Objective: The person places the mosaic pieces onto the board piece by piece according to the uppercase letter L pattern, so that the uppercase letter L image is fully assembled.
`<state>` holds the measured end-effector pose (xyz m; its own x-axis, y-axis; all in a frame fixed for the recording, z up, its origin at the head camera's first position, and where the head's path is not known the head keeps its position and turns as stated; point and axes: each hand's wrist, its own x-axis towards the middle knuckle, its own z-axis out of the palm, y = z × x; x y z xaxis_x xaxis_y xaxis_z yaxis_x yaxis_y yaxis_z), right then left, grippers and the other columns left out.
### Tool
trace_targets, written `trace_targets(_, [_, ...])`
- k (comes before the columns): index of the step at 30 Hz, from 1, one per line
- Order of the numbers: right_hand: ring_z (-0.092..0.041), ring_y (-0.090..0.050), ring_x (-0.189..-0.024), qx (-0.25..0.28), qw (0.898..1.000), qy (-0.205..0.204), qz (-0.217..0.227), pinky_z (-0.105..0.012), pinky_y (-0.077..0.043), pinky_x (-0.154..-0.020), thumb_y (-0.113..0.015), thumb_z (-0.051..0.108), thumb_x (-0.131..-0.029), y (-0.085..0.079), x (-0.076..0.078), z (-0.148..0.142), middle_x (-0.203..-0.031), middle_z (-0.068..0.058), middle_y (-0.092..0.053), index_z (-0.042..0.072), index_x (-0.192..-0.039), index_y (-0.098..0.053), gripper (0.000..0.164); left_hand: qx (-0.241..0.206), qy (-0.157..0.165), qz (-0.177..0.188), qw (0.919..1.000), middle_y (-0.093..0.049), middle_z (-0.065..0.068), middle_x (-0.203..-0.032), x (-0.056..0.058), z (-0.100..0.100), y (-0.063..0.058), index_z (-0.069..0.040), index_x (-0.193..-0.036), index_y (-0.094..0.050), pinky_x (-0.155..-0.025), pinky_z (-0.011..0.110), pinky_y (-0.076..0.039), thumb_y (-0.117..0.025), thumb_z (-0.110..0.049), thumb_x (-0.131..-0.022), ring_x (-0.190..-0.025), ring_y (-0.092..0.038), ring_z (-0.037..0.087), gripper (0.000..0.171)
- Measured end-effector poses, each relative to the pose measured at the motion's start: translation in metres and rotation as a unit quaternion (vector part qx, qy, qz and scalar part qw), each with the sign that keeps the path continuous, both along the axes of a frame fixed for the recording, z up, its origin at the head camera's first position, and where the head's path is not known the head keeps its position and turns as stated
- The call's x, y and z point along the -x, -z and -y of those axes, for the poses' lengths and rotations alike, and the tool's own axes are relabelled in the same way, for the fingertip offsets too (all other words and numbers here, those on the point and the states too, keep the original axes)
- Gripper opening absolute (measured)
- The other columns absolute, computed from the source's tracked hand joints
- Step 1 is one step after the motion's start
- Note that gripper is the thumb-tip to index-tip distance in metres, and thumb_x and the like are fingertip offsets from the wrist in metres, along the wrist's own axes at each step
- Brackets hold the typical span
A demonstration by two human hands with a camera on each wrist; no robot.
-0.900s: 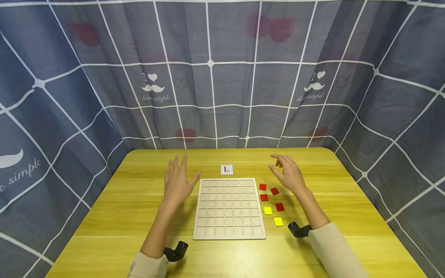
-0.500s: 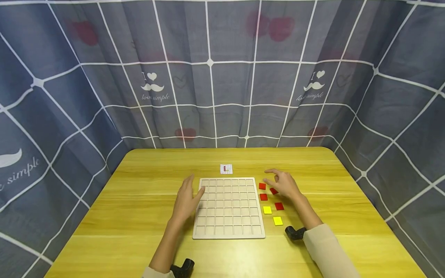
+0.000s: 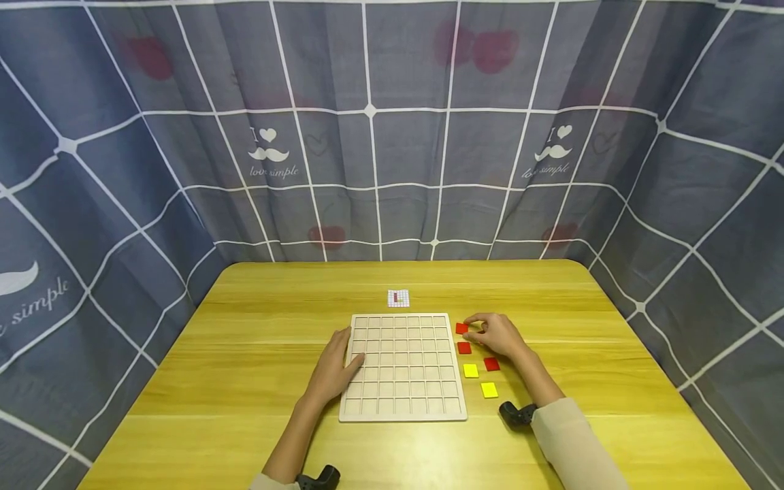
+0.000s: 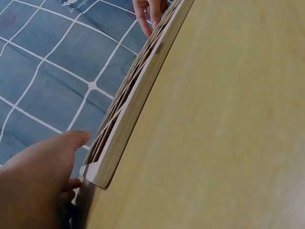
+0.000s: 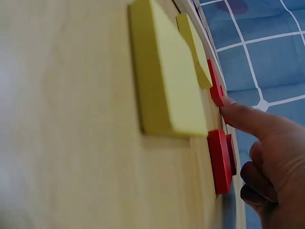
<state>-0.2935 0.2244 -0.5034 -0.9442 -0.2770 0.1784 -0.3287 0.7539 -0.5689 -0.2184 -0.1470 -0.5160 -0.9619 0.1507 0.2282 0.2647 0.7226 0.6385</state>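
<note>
A pale wooden grid board point(image 3: 407, 417) lies mid-table. My left hand point(image 3: 332, 367) rests along its left side, fingers straight by the outer edge and thumb over the rim. In the left wrist view that thumb point(image 4: 76, 138) reaches toward the board's corner. My right hand point(image 3: 499, 335) pinches the far red square tile point(image 3: 460, 328) between thumb and index finger, right of the board. The right wrist view has a fingertip point(image 5: 228, 101) right at the red tiles. A second red tile point(image 3: 464, 348) lies just nearer; another is hidden under my right hand in the head view.
Two yellow tiles point(image 3: 470, 371) and a darker red tile point(image 3: 492, 364) lie near the board's right edge. A small card point(image 3: 398, 298) with a printed grid pattern sits behind the board. A grey checked curtain point(image 3: 404, 150) surrounds the wooden table point(image 3: 257, 340).
My left hand has come down and right onto the board's left edge. My right hand has lowered and moved left to the far red tile, its thumb and index finger drawing together.
</note>
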Motion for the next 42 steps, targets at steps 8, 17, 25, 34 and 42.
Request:
trace_targets(8, [-0.009,-0.025,-0.043,0.005,1.0,0.012,-0.006,-0.023,-0.022,-0.042,-0.074,0.031,-0.078,0.002,-0.001,0.001,-0.047,0.007,-0.032,0.016,-0.1,-0.071,0.027,0.053,-0.005,-0.012,0.9985,-0.027,0.021,-0.146,-0.001,-0.002,0.003,0.003,-0.143,-0.027,-0.111,0.05,-0.015,-0.056,-0.035,-0.091,-0.136,-0.019,0.036,0.07])
trace_targets(17, [-0.008,-0.022,-0.039,0.012,0.999,0.023,-0.042,-0.021,-0.017,-0.039,-0.073,0.037,-0.078,-0.012,-0.008,0.005,-0.044,0.007,-0.028,0.017,-0.102,-0.07,0.031,0.065,-0.008,-0.017,0.9977,-0.027,0.02,-0.146,-0.003,-0.001,0.007,0.002,-0.142,-0.03,-0.111,0.048,-0.015,-0.053,-0.037,-0.092,-0.136,-0.021,0.034,0.068])
trace_targets(25, [-0.008,-0.016,-0.043,0.054,0.994,0.011,-0.094,-0.022,-0.014,-0.04,-0.072,0.032,-0.081,-0.039,-0.017,0.042,-0.048,0.007,-0.022,0.014,-0.106,-0.069,0.031,0.071,-0.007,-0.023,0.9972,-0.028,0.019,-0.146,-0.002,-0.001,0.008,0.003,-0.141,-0.031,-0.111,0.047,-0.015,-0.053,-0.038,-0.093,-0.136,-0.021,0.034,0.067])
trace_targets(34, [-0.005,-0.015,-0.043,0.074,0.99,-0.021,-0.118,-0.02,-0.014,-0.041,-0.071,0.031,-0.081,-0.034,-0.014,0.116,-0.048,0.009,-0.021,0.015,-0.108,-0.069,0.031,0.067,-0.008,-0.023,0.9975,-0.028,0.018,-0.147,-0.004,0.002,0.006,0.002,-0.141,-0.032,-0.112,0.045,-0.014,-0.053,-0.038,-0.093,-0.136,-0.022,0.033,0.066])
trace_targets(42, [-0.004,-0.015,-0.042,0.074,0.994,-0.043,-0.066,-0.019,-0.013,-0.038,-0.071,0.033,-0.081,-0.011,-0.008,0.151,-0.047,0.01,-0.021,0.017,-0.105,-0.07,0.029,0.071,-0.004,-0.025,0.9971,-0.03,0.016,-0.146,-0.002,0.002,0.008,0.001,-0.141,-0.033,-0.112,0.045,-0.015,-0.053,-0.038,-0.092,-0.136,-0.023,0.032,0.066])
